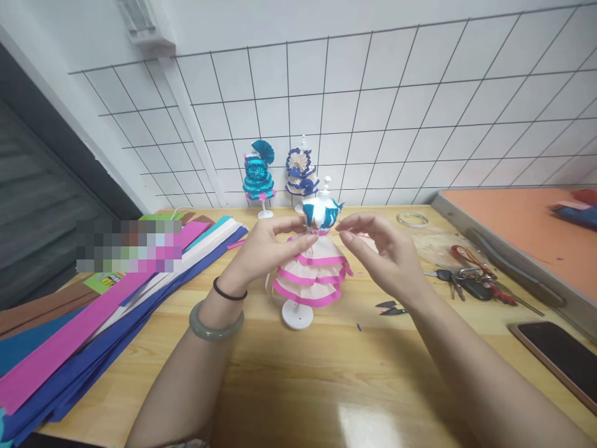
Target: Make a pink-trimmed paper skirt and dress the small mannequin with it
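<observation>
head view | left hand [261, 252] pinches the paper dress doll [313, 267] at its waist | right hand [380, 252] just beside it, fingers curled, pinching a thin pink strip | doll stands between both hands | looks light, soft, easy to crush; best held by the white stand [297, 314]

Wooden table [298, 386], light yellow, glossy top. Left side: long sheets of coloured crepe paper [93, 323] fanned out flat (pink, blue, white, brown, teal). Centre: small mannequin stand [297, 314] on a round white base, wearing a pink-and-white paper dress. Behind it, near the wall: two more dressed stands [280, 177], blue and teal. Right of centre: small snips [390, 308], key bunch [461, 281], tape roll [413, 219]. Right edge: dark phone [559, 358], face up.
</observation>
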{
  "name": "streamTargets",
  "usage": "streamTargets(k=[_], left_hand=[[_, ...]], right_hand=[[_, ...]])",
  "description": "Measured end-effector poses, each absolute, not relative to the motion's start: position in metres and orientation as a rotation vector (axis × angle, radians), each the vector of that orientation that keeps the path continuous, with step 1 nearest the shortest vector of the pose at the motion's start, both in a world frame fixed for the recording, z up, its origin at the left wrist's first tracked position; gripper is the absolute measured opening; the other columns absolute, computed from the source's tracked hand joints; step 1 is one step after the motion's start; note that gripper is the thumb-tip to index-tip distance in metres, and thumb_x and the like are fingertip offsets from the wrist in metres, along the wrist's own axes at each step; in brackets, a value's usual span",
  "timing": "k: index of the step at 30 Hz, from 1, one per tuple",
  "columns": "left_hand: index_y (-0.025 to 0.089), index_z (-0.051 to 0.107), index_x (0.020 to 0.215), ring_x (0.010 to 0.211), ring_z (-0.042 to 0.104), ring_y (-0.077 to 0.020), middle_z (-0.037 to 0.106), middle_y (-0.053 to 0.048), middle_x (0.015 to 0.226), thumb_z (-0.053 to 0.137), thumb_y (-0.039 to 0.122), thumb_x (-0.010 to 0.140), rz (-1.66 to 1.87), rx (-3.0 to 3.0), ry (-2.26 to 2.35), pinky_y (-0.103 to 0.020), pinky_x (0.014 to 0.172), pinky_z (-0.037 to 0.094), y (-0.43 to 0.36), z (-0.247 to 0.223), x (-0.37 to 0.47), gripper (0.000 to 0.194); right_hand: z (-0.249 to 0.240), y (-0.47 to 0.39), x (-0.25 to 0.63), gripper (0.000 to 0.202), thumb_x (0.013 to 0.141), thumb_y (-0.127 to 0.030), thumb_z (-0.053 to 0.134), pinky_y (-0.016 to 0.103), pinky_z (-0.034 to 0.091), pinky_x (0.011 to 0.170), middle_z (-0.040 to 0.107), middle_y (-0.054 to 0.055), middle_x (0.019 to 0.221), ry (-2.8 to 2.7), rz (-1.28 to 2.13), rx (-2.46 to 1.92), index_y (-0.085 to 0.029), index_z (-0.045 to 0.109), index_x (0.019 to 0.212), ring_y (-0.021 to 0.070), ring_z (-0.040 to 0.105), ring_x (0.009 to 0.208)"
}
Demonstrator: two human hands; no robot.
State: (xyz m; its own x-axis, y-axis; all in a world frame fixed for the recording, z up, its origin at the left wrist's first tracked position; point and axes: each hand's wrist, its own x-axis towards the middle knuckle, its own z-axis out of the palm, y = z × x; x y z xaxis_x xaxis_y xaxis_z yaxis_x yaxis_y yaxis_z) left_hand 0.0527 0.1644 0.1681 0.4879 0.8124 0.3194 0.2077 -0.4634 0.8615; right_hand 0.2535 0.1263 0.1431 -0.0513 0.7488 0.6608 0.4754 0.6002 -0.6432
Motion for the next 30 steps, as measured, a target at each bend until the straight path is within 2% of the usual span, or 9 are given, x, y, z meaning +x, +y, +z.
streamTargets(k=[4,7,10,14,19,24,30], left_hand=[[0.018,0.069,0.100,0.097,0.062,-0.0227,0.070,-0.007,0.100,0.062,0.035,0.079,0.904,2.029,0.687,-0.035,0.085,0.050,0.166,0.169,0.051,0.028],[0.018,0.069,0.101,0.101,0.061,-0.0229,0.069,-0.007,0.103,0.062,0.032,0.080,0.852,2.023,0.627,-0.037,0.093,0.047,0.167,0.169,0.051,0.026],[0.018,0.069,0.101,0.104,0.061,-0.0242,0.069,-0.009,0.107,0.062,0.032,0.080,0.825,1.987,0.593,-0.038,0.093,0.047,0.167,0.169,0.050,0.026],[0.018,0.069,0.100,0.104,0.061,-0.0245,0.069,-0.009,0.107,0.063,0.031,0.079,0.841,1.959,0.584,-0.037,0.093,0.046,0.169,0.168,0.048,0.025],[0.015,0.068,0.101,0.104,0.060,-0.0242,0.068,-0.010,0.106,0.064,0.030,0.079,0.826,1.962,0.566,-0.036,0.092,0.047,0.173,0.163,0.047,0.027],[0.016,0.067,0.102,0.100,0.061,-0.0210,0.069,-0.008,0.102,0.064,0.028,0.080,0.818,1.959,0.503,-0.032,0.089,0.047,0.177,0.160,0.046,0.026],[0.015,0.067,0.104,0.094,0.062,-0.0216,0.068,-0.009,0.101,0.062,0.032,0.081,0.763,1.998,0.509,-0.037,0.089,0.048,0.176,0.161,0.047,0.029]], right_hand=[[0.144,0.134,0.261,0.028,0.089,-0.040,0.052,0.039,0.045,0.095,0.065,0.007,0.114,-1.769,0.864,-0.947,-0.022,0.061,0.108,0.0213,0.058,0.107],[0.144,0.137,0.263,0.031,0.090,-0.042,0.050,0.039,0.043,0.098,0.063,0.005,0.119,-1.866,1.061,-0.863,-0.024,0.061,0.113,0.0206,0.057,0.111],[0.143,0.138,0.265,0.032,0.089,-0.044,0.051,0.038,0.045,0.095,0.064,0.005,0.116,-1.889,1.114,-0.885,-0.024,0.062,0.112,0.0204,0.057,0.109],[0.142,0.138,0.267,0.030,0.087,-0.045,0.054,0.033,0.048,0.083,0.066,0.006,0.099,-1.831,1.146,-0.965,-0.020,0.063,0.100,0.0188,0.061,0.094],[0.143,0.137,0.267,0.026,0.084,-0.043,0.059,0.026,0.045,0.069,0.064,0.003,0.086,-1.850,1.235,-0.966,-0.017,0.062,0.084,0.0138,0.057,0.076],[0.143,0.138,0.267,0.025,0.082,-0.042,0.062,0.025,0.042,0.068,0.060,0.002,0.080,-1.805,1.280,-0.931,-0.017,0.059,0.078,0.0125,0.054,0.073],[0.145,0.136,0.267,0.025,0.079,-0.041,0.064,0.025,0.041,0.066,0.058,0.000,0.076,-1.812,1.319,-0.956,-0.016,0.061,0.078,0.0113,0.052,0.069]])
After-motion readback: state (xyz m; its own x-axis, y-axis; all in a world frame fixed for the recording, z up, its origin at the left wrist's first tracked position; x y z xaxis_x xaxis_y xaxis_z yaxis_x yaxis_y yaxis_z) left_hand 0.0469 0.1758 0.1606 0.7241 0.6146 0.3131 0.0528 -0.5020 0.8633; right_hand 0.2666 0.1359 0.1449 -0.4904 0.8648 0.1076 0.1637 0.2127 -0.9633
